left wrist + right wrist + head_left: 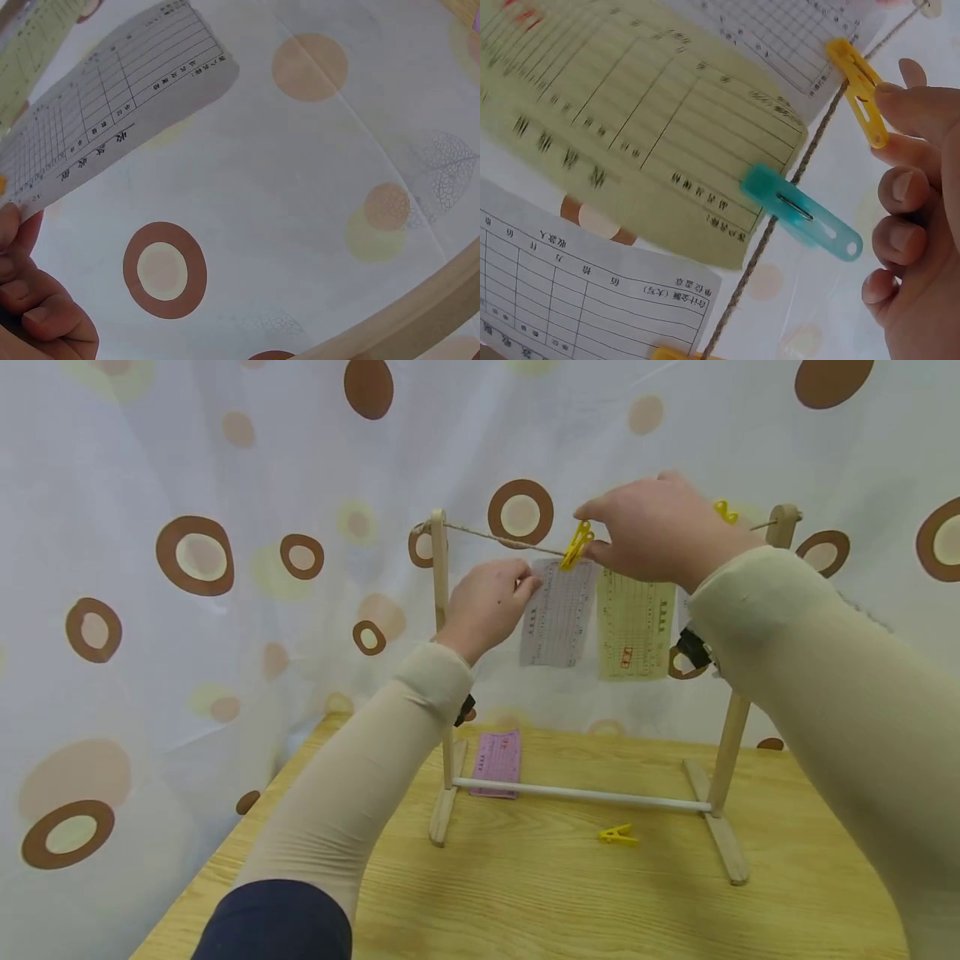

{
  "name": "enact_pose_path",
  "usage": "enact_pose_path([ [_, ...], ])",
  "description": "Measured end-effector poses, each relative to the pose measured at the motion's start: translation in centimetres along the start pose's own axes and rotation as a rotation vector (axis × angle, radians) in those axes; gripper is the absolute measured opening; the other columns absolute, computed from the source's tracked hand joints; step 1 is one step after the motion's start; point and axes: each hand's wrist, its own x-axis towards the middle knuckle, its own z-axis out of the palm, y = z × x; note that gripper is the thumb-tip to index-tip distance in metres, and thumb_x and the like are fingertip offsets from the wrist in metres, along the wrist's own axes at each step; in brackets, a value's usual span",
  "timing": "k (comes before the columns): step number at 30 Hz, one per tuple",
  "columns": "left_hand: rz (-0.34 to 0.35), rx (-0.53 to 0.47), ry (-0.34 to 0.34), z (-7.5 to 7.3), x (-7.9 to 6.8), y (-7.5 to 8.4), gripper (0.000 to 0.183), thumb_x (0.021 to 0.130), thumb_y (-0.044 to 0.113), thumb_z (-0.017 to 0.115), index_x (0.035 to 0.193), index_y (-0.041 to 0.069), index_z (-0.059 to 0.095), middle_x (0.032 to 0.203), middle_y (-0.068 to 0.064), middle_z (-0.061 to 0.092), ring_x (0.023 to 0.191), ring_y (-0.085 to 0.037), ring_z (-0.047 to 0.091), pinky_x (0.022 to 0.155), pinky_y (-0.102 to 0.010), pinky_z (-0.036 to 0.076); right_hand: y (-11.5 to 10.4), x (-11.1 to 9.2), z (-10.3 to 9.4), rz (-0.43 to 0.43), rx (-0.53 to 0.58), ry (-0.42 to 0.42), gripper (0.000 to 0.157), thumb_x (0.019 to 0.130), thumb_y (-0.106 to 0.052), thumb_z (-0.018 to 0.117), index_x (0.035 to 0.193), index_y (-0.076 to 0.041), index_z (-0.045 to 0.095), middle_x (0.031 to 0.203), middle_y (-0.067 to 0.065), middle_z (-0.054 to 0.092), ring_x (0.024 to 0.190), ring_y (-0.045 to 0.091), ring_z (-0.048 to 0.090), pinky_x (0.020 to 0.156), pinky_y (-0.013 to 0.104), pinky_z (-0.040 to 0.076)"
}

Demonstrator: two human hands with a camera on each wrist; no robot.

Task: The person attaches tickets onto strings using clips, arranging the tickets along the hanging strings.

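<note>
My right hand (660,531) pinches a yellow clothespin (576,547) at the rope, its jaws over the top edge of a white printed slip (558,614). Thumb and finger of my left hand (489,603) pinch that slip's upper left corner, as the left wrist view also shows. Beside it hangs a yellow-green slip (636,627), held on the twine rope (821,129) by a teal clothespin (802,211). Another white slip (592,281) hangs farther along, with a yellow clothespin (667,353) at its top; in the head view my right arm mostly hides it.
The rope runs between two wooden posts (440,610) joined by a white bar (585,792) low down. On the wooden table (525,877) lie a pink slip (497,764), behind the bar at the left, and a loose yellow clothespin (617,834) in front. A patterned curtain (300,443) hangs behind.
</note>
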Motion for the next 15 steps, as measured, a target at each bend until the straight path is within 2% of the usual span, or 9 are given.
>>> enact_pose_path([
  [3,-0.001,-0.025,-0.01,0.1,-0.1,-0.1,0.026,0.107,0.036,0.05,0.102,0.017,0.066,0.09,0.003,0.064,0.078,-0.015,0.055,0.068,-0.031,0.044,0.0,-0.6,0.2,-0.001,0.013,0.062,0.057,0.101,-0.03,0.058,0.152,-0.007,0.045,0.145,0.02,0.052,0.119,0.042,0.058,0.1,0.065,0.032],
  [6,-0.018,-0.033,-0.028,0.1,-0.2,-0.1,0.025,0.107,0.037,0.051,0.105,0.017,0.067,0.093,0.004,0.065,0.079,-0.014,0.056,0.068,-0.031,0.045,0.1,-1.3,0.5,-0.025,0.03,0.134,0.057,0.099,-0.027,0.059,0.15,-0.005,0.047,0.142,0.021,0.055,0.111,0.042,0.061,0.1,0.064,0.036],
  [10,-0.04,-0.034,-0.038,0.1,-0.5,-0.1,0.025,0.106,0.039,0.052,0.104,0.018,0.065,0.095,0.005,0.066,0.079,-0.014,0.056,0.066,-0.03,0.043,0.3,-2.4,1.0,-0.071,0.055,0.212,0.054,0.097,-0.024,0.062,0.146,-0.004,0.051,0.12,0.02,0.067,0.086,0.034,0.062,0.084,0.058,0.048],
  [13,-0.03,-0.044,-0.035,0.0,-0.7,-0.4,0.026,0.105,0.04,0.053,0.106,0.017,0.066,0.095,0.005,0.068,0.077,-0.014,0.056,0.064,-0.03,0.041,0.4,-3.1,1.3,-0.092,0.071,0.236,0.054,0.097,-0.023,0.065,0.146,-0.005,0.052,0.102,0.016,0.067,0.08,0.03,0.059,0.072,0.051,0.048],
  [15,-0.017,-0.051,-0.032,0.0,-1.0,-0.6,0.027,0.105,0.04,0.053,0.108,0.017,0.066,0.094,0.005,0.068,0.076,-0.014,0.056,0.063,-0.03,0.041,0.4,-3.6,1.5,-0.09,0.081,0.239,0.055,0.097,-0.024,0.065,0.146,-0.006,0.051,0.098,0.013,0.065,0.078,0.028,0.058,0.068,0.047,0.047],
])
